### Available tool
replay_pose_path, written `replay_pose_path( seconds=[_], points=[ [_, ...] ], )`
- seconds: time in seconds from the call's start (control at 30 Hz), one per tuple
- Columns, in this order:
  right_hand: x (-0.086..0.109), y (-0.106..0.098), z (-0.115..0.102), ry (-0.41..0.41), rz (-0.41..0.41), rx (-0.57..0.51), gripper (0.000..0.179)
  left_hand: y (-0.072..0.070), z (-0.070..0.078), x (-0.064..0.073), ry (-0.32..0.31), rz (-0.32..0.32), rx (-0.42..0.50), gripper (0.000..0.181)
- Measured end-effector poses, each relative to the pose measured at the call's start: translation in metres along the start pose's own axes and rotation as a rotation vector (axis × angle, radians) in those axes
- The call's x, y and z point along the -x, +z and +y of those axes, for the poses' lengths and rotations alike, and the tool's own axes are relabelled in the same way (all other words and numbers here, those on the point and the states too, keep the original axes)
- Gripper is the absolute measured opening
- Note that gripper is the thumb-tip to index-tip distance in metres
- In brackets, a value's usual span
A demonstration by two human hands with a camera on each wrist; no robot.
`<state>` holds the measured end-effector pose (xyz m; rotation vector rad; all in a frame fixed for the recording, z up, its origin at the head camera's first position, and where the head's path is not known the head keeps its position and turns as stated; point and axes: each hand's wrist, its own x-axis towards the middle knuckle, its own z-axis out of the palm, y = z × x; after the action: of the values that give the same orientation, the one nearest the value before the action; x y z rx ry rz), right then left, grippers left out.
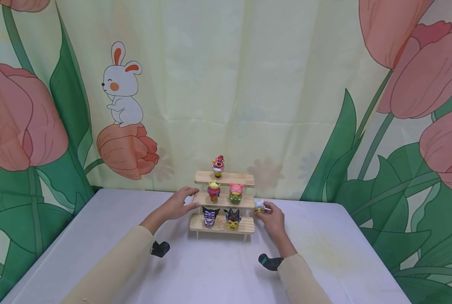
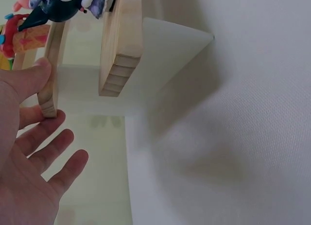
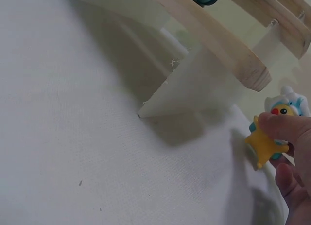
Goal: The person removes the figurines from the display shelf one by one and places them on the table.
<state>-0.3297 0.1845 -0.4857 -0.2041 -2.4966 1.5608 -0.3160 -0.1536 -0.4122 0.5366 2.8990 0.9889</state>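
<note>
A three-tier wooden display stand [image 1: 224,200] with white side panels carries several small figurines. My left hand [image 1: 178,203] pinches the left end of its middle board [image 2: 48,96] between thumb and forefinger, the other fingers spread apart. Beside the stand's right side, my right hand [image 1: 274,217] holds a small yellow figurine in a white hat [image 3: 286,106], thumb across its front. On the top tier stands a pink bear figurine [image 1: 218,166]. The middle tier bears a green-headed figurine in red [image 1: 213,191] and a pink-hooded one [image 1: 236,193]. Below them are a purple figurine [image 1: 209,217] and a black-eared yellow one [image 1: 233,219].
The stand is on a table with a white cloth [image 1: 218,270], near its back edge. Behind hangs a curtain [image 1: 279,93] printed with tulips and a rabbit. A black wrist device [image 1: 270,262] is by each forearm.
</note>
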Motion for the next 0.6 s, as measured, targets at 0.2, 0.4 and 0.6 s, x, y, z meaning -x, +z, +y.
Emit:
replay_pose_path(
  seconds=[0.2, 0.4, 0.6],
  points=[
    [0.0012, 0.0003, 0.0003, -0.007, 0.004, 0.003, 0.054, 0.0007, 0.0005, 0.0005, 0.004, 0.002, 0.002, 0.058],
    [0.0025, 0.0002, 0.0008, -0.004, 0.002, 0.023, 0.054, 0.0006, 0.0006, 0.0004, -0.006, -0.005, 0.010, 0.059],
    [0.0019, 0.0011, 0.0014, 0.011, -0.003, 0.023, 0.055, 0.0014, -0.0005, -0.0009, 0.009, 0.002, -0.007, 0.057]
  ],
)
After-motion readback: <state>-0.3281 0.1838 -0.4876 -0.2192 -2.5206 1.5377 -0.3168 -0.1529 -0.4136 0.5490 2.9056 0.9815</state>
